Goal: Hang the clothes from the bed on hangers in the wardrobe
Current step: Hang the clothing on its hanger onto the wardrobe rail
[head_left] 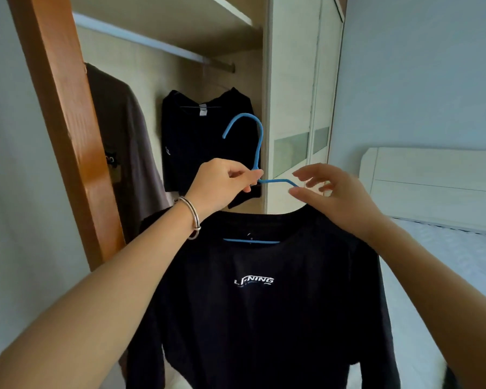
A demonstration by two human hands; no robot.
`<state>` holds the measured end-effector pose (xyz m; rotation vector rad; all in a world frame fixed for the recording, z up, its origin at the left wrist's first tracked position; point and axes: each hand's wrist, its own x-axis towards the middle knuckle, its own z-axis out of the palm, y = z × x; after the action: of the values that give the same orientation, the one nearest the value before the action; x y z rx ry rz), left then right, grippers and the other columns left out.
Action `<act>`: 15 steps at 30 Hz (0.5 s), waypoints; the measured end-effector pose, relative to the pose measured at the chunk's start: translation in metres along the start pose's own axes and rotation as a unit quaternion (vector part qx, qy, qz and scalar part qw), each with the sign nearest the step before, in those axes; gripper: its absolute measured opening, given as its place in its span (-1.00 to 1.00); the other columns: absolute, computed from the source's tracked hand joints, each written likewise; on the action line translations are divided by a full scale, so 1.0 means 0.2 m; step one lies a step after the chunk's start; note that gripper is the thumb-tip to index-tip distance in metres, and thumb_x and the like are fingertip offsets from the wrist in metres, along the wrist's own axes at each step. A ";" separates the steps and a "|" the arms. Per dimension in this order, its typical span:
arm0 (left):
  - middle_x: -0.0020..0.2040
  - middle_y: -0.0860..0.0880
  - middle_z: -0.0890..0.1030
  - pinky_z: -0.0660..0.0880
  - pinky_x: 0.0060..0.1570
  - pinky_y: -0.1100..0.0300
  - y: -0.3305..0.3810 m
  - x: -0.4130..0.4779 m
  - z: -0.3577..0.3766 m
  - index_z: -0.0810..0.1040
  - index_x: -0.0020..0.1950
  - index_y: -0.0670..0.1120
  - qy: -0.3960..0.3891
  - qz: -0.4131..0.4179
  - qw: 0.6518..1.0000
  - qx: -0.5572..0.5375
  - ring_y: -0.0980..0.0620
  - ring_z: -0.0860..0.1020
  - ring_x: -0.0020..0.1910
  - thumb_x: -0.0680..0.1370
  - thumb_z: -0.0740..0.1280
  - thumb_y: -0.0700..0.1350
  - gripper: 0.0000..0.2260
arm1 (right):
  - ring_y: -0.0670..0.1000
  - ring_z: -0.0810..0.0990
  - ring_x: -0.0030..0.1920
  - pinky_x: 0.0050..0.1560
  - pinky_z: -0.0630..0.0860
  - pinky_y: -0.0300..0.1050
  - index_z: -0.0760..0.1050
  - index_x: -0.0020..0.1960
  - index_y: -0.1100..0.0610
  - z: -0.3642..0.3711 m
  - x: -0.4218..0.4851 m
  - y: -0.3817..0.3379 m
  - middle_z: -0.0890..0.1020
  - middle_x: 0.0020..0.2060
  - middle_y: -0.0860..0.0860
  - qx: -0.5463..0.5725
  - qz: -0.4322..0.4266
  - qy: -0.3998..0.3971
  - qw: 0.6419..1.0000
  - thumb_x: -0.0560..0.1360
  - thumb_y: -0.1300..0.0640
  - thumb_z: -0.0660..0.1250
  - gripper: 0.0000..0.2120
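Observation:
A black T-shirt (253, 304) with a white chest logo hangs on a blue hanger (257, 144) in front of me. My left hand (222, 186) pinches the hanger at the base of its hook, which points up toward the wardrobe rail (152, 43). My right hand (328, 192) hovers at the hanger's right shoulder, its fingers spread and loosely bent, thumb near the blue wire just above the shirt's collar. Whether it touches the wire is unclear.
Inside the open wardrobe a black shirt (208, 141) hangs at the back and a grey-brown shirt (124, 141) at the left. A wooden door frame (65, 122) stands at left. The bed (446, 262) and its white headboard lie to the right.

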<state>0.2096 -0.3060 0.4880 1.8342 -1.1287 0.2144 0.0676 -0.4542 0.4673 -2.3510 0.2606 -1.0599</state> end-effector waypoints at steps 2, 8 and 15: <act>-0.34 0.10 0.60 0.37 -0.30 0.59 -0.03 0.07 0.02 0.68 -0.11 -0.07 -0.003 0.007 1.000 -0.011 0.01 0.61 -0.16 0.50 0.31 0.05 -0.76 | -0.08 0.53 -0.11 -0.13 0.39 -0.32 0.45 0.19 -0.08 0.04 0.05 0.03 0.54 -0.08 -0.13 -0.066 0.020 -0.027 0.997 0.42 -0.07 0.37 -0.65; -0.26 0.06 0.62 0.45 -0.16 0.49 -0.15 0.27 0.02 0.67 -0.10 -0.09 -0.064 0.052 0.996 -0.046 0.14 0.55 -0.19 0.48 0.36 -0.05 -0.85 | 0.01 0.58 -0.25 -0.26 0.41 -0.35 0.59 -0.07 0.14 0.16 0.17 0.10 0.65 -0.28 0.06 -0.109 0.073 0.004 0.991 0.53 -0.03 0.24 -0.73; -0.15 0.09 0.57 0.43 -0.08 0.40 -0.30 0.38 0.07 0.63 -0.02 -0.10 -0.035 0.112 0.988 -0.101 0.15 0.51 -0.11 0.47 0.37 -0.10 -0.86 | -0.17 0.43 -0.50 -0.32 0.36 -0.32 0.58 -0.03 0.04 0.27 0.44 -0.07 0.53 -0.44 -0.05 -0.036 0.102 -0.023 0.994 0.55 0.03 0.22 -0.82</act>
<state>0.2945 -0.3547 0.4865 1.5473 -1.3563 0.1599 0.1653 -0.4550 0.5020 -2.3496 0.5190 -0.9121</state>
